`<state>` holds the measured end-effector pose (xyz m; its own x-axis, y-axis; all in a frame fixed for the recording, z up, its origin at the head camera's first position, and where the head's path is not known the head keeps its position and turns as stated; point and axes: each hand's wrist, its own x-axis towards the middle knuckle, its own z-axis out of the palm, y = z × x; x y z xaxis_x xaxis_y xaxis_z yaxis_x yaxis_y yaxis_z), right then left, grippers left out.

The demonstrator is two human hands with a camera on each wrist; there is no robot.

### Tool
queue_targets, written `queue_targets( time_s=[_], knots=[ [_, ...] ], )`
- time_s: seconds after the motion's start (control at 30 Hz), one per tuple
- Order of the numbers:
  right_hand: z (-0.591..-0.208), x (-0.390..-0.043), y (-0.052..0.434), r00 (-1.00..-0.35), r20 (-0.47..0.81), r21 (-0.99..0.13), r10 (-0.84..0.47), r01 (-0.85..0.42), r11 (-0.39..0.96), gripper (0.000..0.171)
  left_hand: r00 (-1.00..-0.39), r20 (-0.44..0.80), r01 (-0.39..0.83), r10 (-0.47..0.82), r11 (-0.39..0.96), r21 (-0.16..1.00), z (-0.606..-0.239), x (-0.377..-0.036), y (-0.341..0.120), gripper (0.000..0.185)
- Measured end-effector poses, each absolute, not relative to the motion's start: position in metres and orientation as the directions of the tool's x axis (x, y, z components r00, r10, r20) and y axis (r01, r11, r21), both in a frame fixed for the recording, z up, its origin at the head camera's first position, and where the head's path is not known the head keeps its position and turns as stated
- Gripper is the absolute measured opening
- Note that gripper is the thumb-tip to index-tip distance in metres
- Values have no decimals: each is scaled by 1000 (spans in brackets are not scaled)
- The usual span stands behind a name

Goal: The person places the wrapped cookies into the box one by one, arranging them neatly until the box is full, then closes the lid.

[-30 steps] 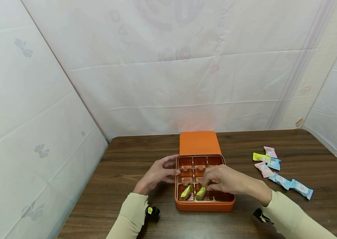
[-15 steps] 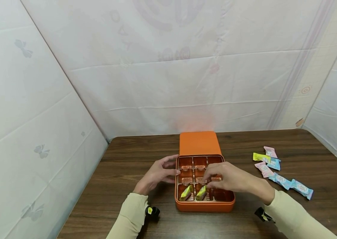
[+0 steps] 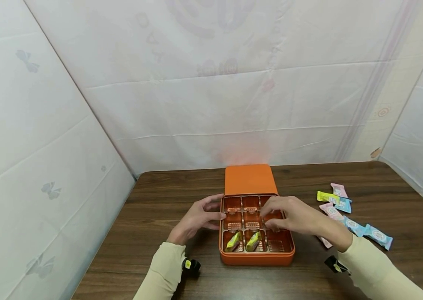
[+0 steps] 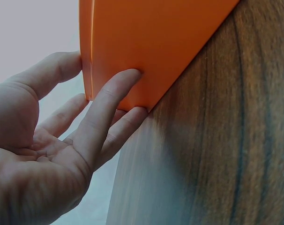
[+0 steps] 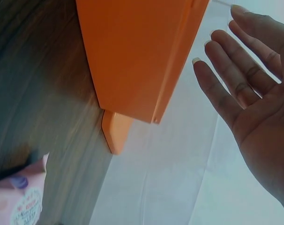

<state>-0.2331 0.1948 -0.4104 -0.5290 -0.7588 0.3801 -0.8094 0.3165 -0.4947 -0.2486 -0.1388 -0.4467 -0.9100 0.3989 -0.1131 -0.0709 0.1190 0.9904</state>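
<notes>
In the head view an orange tin box [image 3: 256, 260] sits on the table, its sectioned inner tray showing. Two yellow wrapped candies [image 3: 233, 241] lie in separate front compartments, left and middle. My left hand [image 3: 197, 216] rests at the box's left side, thumb at the rim; the left wrist view has its straight fingertips [image 4: 129, 76] against the orange wall. Over the right part of the tray hovers my right hand [image 3: 290, 214], fingers spread and holding nothing. The right wrist view shows that hand [image 5: 259, 93] apart from the box, covering some right-hand compartments in the head view.
The orange lid [image 3: 250, 179] lies behind the box. To the right are several wrapped candies: pink [image 3: 339, 190], yellow [image 3: 327, 197] and blue [image 3: 379, 237]. Another pink wrapper [image 3: 325, 242] peeks out by the right wrist. White draped sheets [image 3: 204, 108] stand behind the wooden table [image 3: 166, 187].
My right hand has let go of the yellow candy in the front middle compartment and has risen up and to the right, its fingers spreading. My left hand has stayed at the box's side.
</notes>
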Motion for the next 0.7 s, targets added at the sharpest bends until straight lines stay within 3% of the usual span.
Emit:
queue_targets(
  time_s=[0.2, 0.47, 0.7],
  knots=[
    [-410, -236, 201, -525, 423, -446, -739, -830, 335, 22, -909, -109, -67, 402, 117, 991, -446, -248, -140, 70],
    [-407, -238, 211, -576, 404, -456, -711, -800, 389, 20, -912, -127, -86, 391, 122, 989, -447, -249, -141, 69],
    [-406, -244, 219, -559, 474, -377, -680, -827, 418, 29, -912, -125, -88, 392, 111, 990, -450, -250, -141, 69]
  ],
)
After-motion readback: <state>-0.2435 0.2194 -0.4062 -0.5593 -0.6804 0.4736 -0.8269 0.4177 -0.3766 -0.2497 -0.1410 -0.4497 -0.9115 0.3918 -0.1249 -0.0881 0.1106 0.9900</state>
